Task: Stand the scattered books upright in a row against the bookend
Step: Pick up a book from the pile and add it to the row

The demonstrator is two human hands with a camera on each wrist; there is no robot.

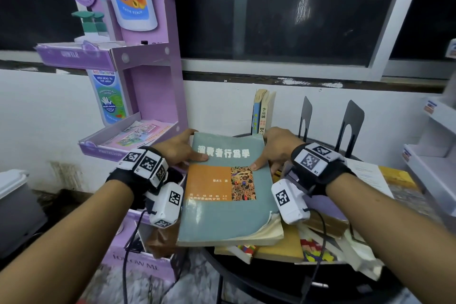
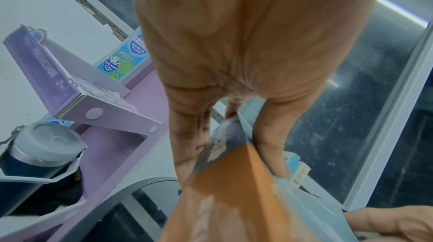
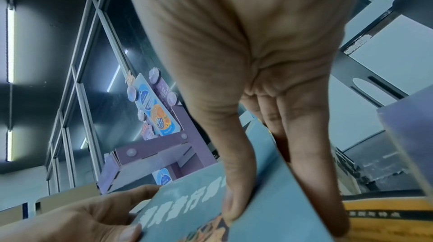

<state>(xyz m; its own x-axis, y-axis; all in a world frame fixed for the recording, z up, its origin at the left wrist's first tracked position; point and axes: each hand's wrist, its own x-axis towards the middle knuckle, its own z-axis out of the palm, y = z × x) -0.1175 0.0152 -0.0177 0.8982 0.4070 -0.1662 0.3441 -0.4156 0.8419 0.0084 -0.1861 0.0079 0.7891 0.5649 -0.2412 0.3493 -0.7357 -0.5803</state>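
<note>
A thick grey-green book [image 1: 222,215] with an orange panel and white characters is held flat above a pile of scattered books [image 1: 291,247] on a round black table [image 1: 246,276]. My left hand [image 1: 183,152] grips its left edge, thumb on the cover, fingers underneath. My right hand [image 1: 270,153] grips its right edge the same way. The left wrist view shows the book [image 2: 234,181] pinched between thumb and fingers [image 2: 187,144]; the right wrist view shows the cover [image 3: 192,199] under my thumb. Two books [image 1: 262,112] stand upright at the wall. Two black bookends [image 1: 350,123] stand to their right.
A purple cardboard display stand [image 1: 150,96] with soap bottles rises at the left, close to the table. White shelving [image 1: 434,155] is at the right. A white sheet of paper [image 1: 370,175] lies on the pile. A bottle [image 2: 35,153] sits low in the stand.
</note>
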